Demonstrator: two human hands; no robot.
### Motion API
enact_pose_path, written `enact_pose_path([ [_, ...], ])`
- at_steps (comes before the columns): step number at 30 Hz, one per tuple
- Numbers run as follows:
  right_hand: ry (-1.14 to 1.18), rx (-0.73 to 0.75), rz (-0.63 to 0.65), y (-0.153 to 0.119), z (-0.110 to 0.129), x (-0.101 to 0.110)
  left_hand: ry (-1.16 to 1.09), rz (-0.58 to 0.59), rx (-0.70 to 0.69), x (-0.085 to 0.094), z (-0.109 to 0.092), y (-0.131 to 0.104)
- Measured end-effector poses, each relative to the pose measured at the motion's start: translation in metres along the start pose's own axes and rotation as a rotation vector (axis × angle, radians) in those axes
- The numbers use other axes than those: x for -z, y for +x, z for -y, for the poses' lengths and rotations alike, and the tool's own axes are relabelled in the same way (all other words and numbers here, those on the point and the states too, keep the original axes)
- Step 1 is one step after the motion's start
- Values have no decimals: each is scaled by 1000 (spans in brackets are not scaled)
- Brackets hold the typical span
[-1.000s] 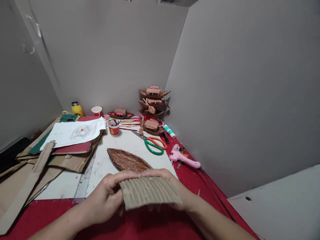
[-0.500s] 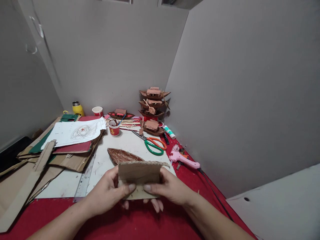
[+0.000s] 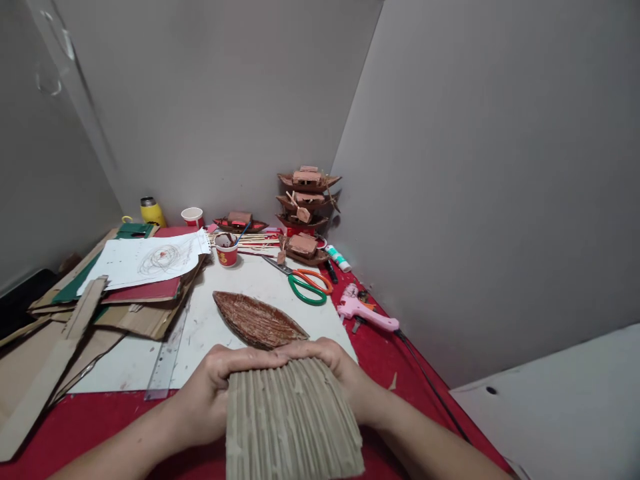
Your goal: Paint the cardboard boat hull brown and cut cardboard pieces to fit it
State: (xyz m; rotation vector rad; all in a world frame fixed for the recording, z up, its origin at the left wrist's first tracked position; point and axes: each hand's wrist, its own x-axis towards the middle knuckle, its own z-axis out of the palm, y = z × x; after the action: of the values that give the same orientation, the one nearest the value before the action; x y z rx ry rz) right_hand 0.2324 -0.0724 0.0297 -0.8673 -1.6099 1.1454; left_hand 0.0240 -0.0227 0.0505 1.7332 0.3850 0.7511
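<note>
A piece of corrugated cardboard (image 3: 290, 420) is held in both hands near the front of the table, its ridged side facing up toward me. My left hand (image 3: 215, 380) grips its far left edge, with the thumb along the top. My right hand (image 3: 333, 367) grips the far right edge, and the two thumbs meet in the middle. The fingers beneath the cardboard are hidden. Just beyond my hands, a brown-painted boat hull (image 3: 257, 319) lies on a white board (image 3: 205, 347).
Scissors (image 3: 305, 285), a pink glue gun (image 3: 367, 313) and a glue stick tube (image 3: 339, 259) lie right. Finished model boats (image 3: 307, 207) are stacked at the back. A paint cup (image 3: 227, 252), thin sticks (image 3: 257, 241), a ruler (image 3: 163, 367) and cardboard sheets (image 3: 140, 323) lie further left.
The cardboard has turned over, from its smooth inner face to its ridged face, and come lower and nearer. My hands now grip its far edge, and the hull is less covered.
</note>
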Motion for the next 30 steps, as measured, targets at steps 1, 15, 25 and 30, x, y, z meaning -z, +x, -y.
enact_pose_path([
  [1,3,10,1,0,-1,0,9,9,11,0,1,0],
  [15,-815,495,-222,-3,-10,13,-609,-23,402,8,9,5],
  [25,-89,-211,-233,2,10,10,-514,156,412,3,1,0],
  [30,79,-329,19,2,10,2,-457,189,417,-9,2,-3],
])
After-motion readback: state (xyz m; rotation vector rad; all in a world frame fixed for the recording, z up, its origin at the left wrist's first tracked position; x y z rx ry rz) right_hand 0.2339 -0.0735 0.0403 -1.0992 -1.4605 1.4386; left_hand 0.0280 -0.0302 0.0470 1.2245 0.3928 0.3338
